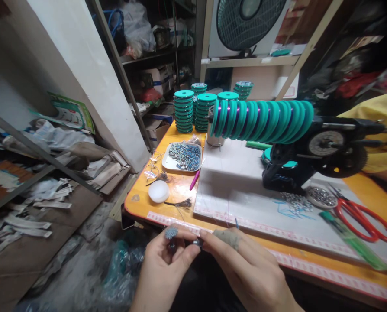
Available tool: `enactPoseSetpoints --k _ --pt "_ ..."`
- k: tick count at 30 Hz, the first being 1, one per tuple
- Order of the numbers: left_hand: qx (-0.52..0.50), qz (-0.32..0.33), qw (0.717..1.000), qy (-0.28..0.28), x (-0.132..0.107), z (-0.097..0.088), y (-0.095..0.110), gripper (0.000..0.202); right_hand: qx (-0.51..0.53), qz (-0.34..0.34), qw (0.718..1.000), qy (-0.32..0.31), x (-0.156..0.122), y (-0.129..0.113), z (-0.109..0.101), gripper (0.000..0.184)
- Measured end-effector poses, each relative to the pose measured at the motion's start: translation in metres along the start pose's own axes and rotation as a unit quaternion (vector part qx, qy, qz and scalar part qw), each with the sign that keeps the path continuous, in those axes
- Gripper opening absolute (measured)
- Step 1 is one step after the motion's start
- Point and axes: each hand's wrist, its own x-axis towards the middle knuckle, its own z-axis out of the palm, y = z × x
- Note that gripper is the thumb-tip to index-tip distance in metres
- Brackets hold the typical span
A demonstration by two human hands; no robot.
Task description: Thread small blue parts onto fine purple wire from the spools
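Just in front of the table's near edge, my left hand (167,268) is closed, with a bundle of thin blue-grey pieces (171,233) poking up from its curled fingers. Its thumb and forefinger meet the fingertips of my right hand (252,264) around a small dark, shiny piece (197,242), too small to name. My right hand is pinched closed there, and a grey-green wrap (226,238) covers one finger. Beyond my hands lie dark bristly strands (183,203), a round white piece (158,191) and a tray (165,164) of small blue and silver pieces.
A black winding device (287,173) carries a row of green spools (261,121) above a grey board (226,186). Stacked green spools (183,112) stand behind. Red-handled scissors (359,216), a green ruler-like strip (352,240) and a purple pen-like tool (195,178) lie about. A yellow sleeve (375,130) shows at right.
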Motion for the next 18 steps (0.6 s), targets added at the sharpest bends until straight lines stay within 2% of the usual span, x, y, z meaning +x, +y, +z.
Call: enactPoseSetpoints --k 2,9,18 --pt "0.002 0.0 1.0 0.001 0.0012 -0.0019 -0.0016 0.01 0.002 -0.004 1.0 0.0 0.0005 0.0004 0.0003 0.043" --pt "0.023 0.028 0.997 -0.062 0.0089 -0.0076 0.0 0.008 0.034 0.0 0.999 0.008 -0.0004 -0.002 -0.0017 0.045" --pt "-0.027 -0.015 0.998 -0.048 0.0031 -0.0065 -0.0071 0.006 0.036 -0.011 0.999 0.008 -0.0021 -0.0006 0.0001 0.054"
